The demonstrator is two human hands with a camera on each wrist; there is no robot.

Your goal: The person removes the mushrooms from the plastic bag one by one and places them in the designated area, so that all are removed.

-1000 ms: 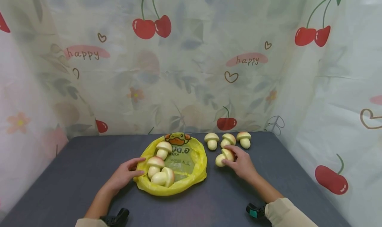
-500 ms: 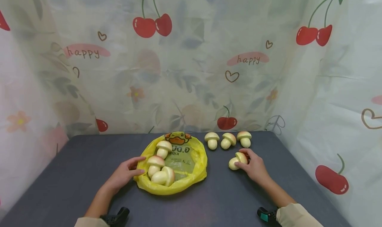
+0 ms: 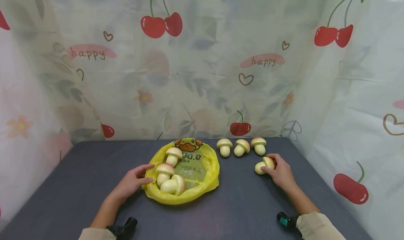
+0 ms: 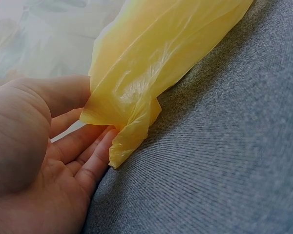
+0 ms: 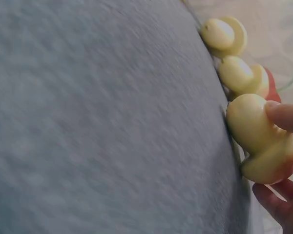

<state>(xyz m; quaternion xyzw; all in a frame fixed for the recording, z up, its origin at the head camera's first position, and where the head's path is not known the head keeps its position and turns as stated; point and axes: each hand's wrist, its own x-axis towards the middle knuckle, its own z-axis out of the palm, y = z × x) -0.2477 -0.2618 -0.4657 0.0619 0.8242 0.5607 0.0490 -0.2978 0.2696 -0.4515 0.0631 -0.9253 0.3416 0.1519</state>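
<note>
My right hand (image 3: 282, 171) pinches a toy mushroom (image 3: 260, 168), cream with a reddish cap, tilted with its stem to the left. In the right wrist view, thumb and fingers hold this mushroom (image 5: 249, 122) by cap and stem. On the left, a yellow plastic bag (image 3: 181, 200) with a duck print lies with its mouth wide and rim rolled down. Several toy mushrooms (image 3: 173, 156) rest inside its left part. My left hand (image 3: 134, 182) holds the bag's left rim. In the left wrist view, its fingers (image 4: 95, 163) reach behind the yellow film (image 4: 136, 83).
Three more toy mushrooms (image 3: 241, 148) stand in a row at the table's back edge, right of the bag. The dark grey table (image 3: 221, 212) ends against a patterned curtain (image 3: 202, 75) at the back and sides. Black bands (image 3: 285, 219) sit on both wrists.
My right hand has moved to the right with the toy mushroom, away from the bag and the back row. The left hand and bag stay in place.
</note>
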